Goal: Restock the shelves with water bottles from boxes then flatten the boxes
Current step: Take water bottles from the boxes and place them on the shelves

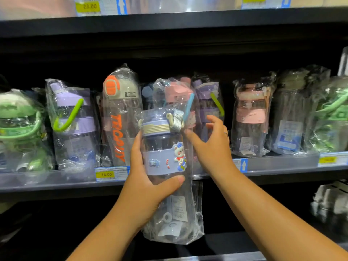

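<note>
Plastic-wrapped blue bear bottle (pixel 165 157) gripped in left hand (pixel 148 185), held in front of shelf (pixel 278 162), not yet placed. Right hand (pixel 211 146), fingers spread, empty, reaches among stocked bottles. Shelf mostly full; boxes unseen, flattening seemingly remains.

1. Just the one view here, a head cam on the person, so it's all first person.
2. It faces straight into a dark store shelf (pixel 169 178), roughly level with the middle row and tipped down a little.
3. Really close in: both forearms come up from the bottom edge, the left hand (pixel 145 185) and right hand (pixel 212 147) sit dead centre, and the wrapped bottle (pixel 163 166) fills the middle.
4. Wide lens, so the shelf edges bow and the far sides go soft.
5. The upper shelf lip runs along the top; a lower tier peeks in bottom right.
</note>
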